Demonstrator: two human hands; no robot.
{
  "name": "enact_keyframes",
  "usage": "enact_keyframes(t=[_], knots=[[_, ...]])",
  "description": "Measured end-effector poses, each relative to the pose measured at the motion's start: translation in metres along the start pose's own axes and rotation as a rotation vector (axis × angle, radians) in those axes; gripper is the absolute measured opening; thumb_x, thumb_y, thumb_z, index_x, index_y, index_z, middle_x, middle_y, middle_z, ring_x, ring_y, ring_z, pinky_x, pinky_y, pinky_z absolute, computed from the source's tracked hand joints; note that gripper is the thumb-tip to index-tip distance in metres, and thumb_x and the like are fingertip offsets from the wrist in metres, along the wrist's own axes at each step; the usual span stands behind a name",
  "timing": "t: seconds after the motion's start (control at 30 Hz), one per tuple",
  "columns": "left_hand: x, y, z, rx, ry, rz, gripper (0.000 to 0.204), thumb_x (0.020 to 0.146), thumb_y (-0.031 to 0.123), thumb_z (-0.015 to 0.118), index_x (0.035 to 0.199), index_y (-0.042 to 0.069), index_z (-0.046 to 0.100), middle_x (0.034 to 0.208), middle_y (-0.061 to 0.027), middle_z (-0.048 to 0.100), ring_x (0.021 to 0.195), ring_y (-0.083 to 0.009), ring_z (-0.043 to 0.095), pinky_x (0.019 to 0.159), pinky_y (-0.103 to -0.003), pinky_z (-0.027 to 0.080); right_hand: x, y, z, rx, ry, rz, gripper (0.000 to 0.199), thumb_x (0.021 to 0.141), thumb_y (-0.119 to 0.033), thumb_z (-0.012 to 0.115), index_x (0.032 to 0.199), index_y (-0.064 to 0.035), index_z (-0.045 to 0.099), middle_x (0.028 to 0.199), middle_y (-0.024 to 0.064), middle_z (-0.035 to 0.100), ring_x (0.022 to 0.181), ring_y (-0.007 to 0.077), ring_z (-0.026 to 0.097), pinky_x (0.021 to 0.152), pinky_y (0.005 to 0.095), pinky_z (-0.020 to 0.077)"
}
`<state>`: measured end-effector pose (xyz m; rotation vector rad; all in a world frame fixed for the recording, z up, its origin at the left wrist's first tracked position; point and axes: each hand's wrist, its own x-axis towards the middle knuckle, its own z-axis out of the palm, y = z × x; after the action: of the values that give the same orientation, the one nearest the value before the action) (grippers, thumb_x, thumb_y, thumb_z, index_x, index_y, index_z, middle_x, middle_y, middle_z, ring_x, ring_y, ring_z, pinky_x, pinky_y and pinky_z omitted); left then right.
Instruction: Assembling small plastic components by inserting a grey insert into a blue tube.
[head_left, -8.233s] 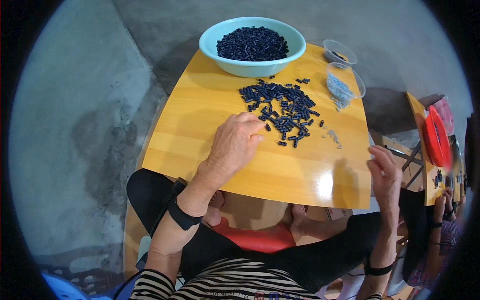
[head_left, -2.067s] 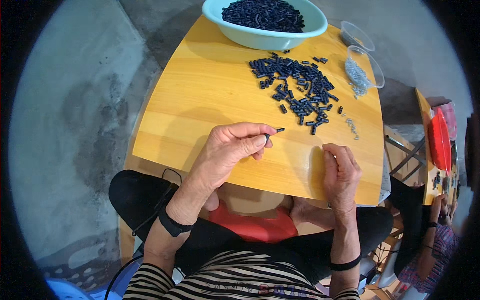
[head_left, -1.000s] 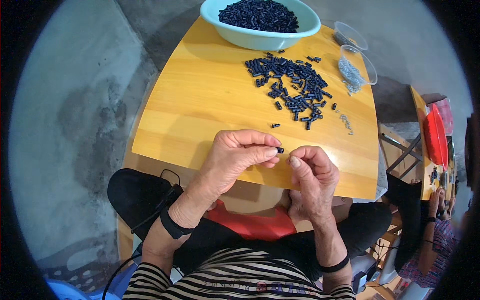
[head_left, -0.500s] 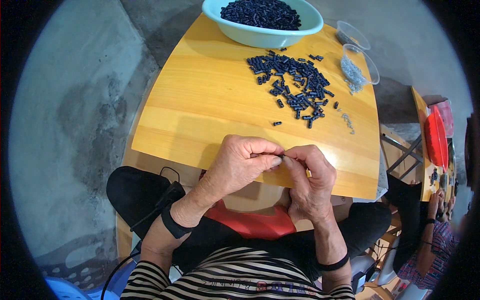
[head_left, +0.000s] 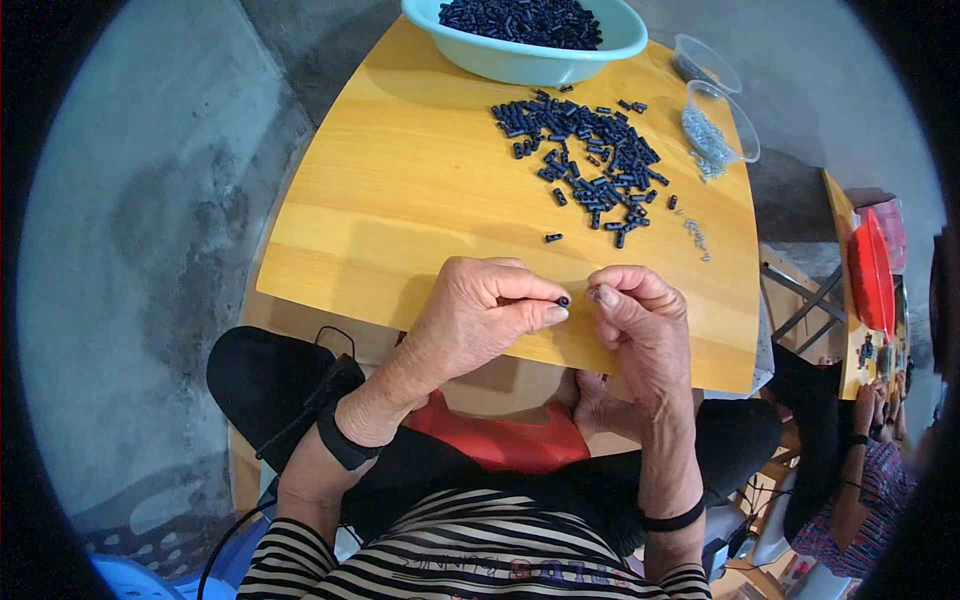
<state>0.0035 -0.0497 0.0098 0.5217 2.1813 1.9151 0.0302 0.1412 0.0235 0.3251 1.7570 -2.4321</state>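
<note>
Between the thumb and forefinger of my left hand a small black tube-shaped piece is pinched, one end showing. My right hand is a short gap to its right, thumb and forefinger pressed together on a tiny bit too small to make out. Both hands are above the near edge of the wooden table. Beyond them lies a loose pile of black tube-shaped pieces, with one stray piece closer to my left hand. Several tiny silvery parts are scattered right of the pile.
A pale turquoise basin full of black pieces stands at the far edge. Two clear plastic bowls sit at the far right, the nearer one tipped with silvery parts spilling out. Further right, another person's arm is by a second table with a red basin.
My hands, which met at the fingertips, have come apart. The right hand has shifted right, and the black piece's end now shows in my left fingers.
</note>
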Motion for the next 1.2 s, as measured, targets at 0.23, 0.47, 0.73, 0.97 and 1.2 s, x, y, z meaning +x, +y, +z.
enact_keyframes(t=[0.23, 0.47, 0.73, 0.97, 1.2], knots=[[0.000, 0.002, 0.003, 0.004, 0.022, 0.027, 0.010, 0.080, 0.008, 0.074, 0.087, 0.001, 0.072, 0.073, -0.0068, 0.069, 0.065, -0.0095, 0.063, 0.056, -0.024, 0.049, 0.001, 0.000, -0.002, -0.003, -0.011, 0.019, 0.012, 0.083, -0.006, 0.070, 0.094, -0.0019, 0.071, 0.078, 0.0028, 0.069, 0.053, 0.0053, 0.047, 0.047, 0.0196, 0.0335], [-0.001, 0.002, 0.003, 0.016, 0.045, 0.051, 0.010, 0.080, 0.007, 0.073, 0.087, 0.001, 0.072, 0.074, -0.0073, 0.069, 0.065, -0.0093, 0.064, 0.056, -0.024, 0.049, 0.002, 0.002, -0.002, 0.035, -0.044, 0.019, 0.013, 0.083, -0.004, 0.070, 0.095, -0.0012, 0.071, 0.079, 0.0039, 0.069, 0.053, 0.0055, 0.047, 0.047, 0.0193, 0.0345], [-0.002, 0.006, 0.002, 0.058, 0.060, 0.077, 0.011, 0.079, 0.007, 0.073, 0.086, -0.001, 0.071, 0.074, -0.0088, 0.069, 0.064, -0.0112, 0.064, 0.055, -0.025, 0.049, 0.000, 0.002, 0.005, -0.010, 0.000, 0.001, 0.012, 0.083, -0.004, 0.070, 0.095, -0.0021, 0.071, 0.075, 0.0015, 0.067, 0.053, 0.0041, 0.045, 0.047, 0.0193, 0.0327], [-0.003, 0.005, 0.002, 0.052, 0.063, 0.056, 0.011, 0.077, 0.006, 0.076, 0.085, 0.000, 0.071, 0.073, -0.0048, 0.067, 0.065, -0.0082, 0.061, 0.056, -0.023, 0.047, 0.000, 0.004, 0.008, -0.018, -0.044, 0.000, 0.010, 0.084, -0.006, 0.070, 0.093, -0.0029, 0.072, 0.069, -0.0009, 0.063, 0.053, 0.0044, 0.044, 0.048, 0.0197, 0.0318], [-0.003, 0.006, 0.004, 0.049, 0.063, 0.076, 0.011, 0.076, 0.007, 0.076, 0.084, 0.000, 0.071, 0.071, -0.0052, 0.067, 0.064, -0.0088, 0.060, 0.055, -0.024, 0.046, 0.001, 0.007, 0.008, 0.002, -0.059, 0.000, 0.010, 0.084, -0.006, 0.070, 0.093, -0.0029, 0.072, 0.068, -0.0013, 0.063, 0.054, 0.0045, 0.044, 0.048, 0.0199, 0.0318]])
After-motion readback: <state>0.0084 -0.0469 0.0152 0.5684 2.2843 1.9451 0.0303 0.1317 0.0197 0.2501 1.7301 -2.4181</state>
